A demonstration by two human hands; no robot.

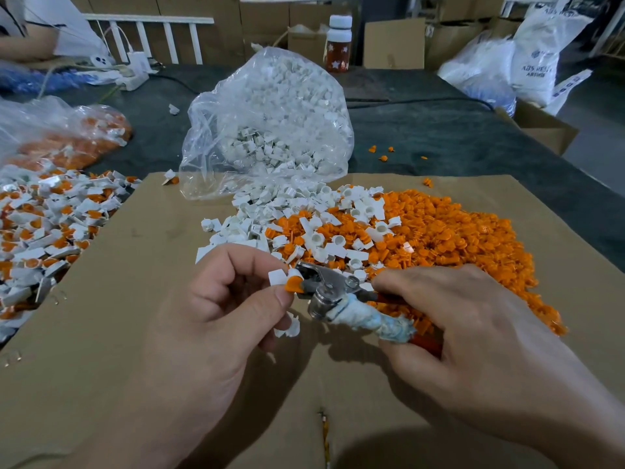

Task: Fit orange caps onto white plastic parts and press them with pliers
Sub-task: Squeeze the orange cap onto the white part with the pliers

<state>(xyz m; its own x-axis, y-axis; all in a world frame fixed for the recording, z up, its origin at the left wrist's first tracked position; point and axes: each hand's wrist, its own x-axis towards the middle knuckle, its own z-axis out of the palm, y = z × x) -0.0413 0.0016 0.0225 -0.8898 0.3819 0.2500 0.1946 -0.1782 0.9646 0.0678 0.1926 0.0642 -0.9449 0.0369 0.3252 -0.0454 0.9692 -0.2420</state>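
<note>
Above the cardboard (135, 333), left hand (216, 299) pinches a white part (277, 277) with its cap (295, 285) between thumb and curled fingers. Right hand (456, 319), knuckles up, grips the pliers (324, 280); jaws straddle the cap.

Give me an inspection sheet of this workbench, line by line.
Surface: brown cardboard sheet over a dark table.
Job's things: loose orange caps pile; white plastic parts spilling from a clear plastic bag; assembled pieces heaped left.
Clutter: stray orange caps on the table.
Hands: left hand pinches a capped white part; right hand grips metal pliers at its cap.
Cables: black cable across the table; white power strip.
Surroundings: cardboard boxes, white sacks, white-capped bottle.
</note>
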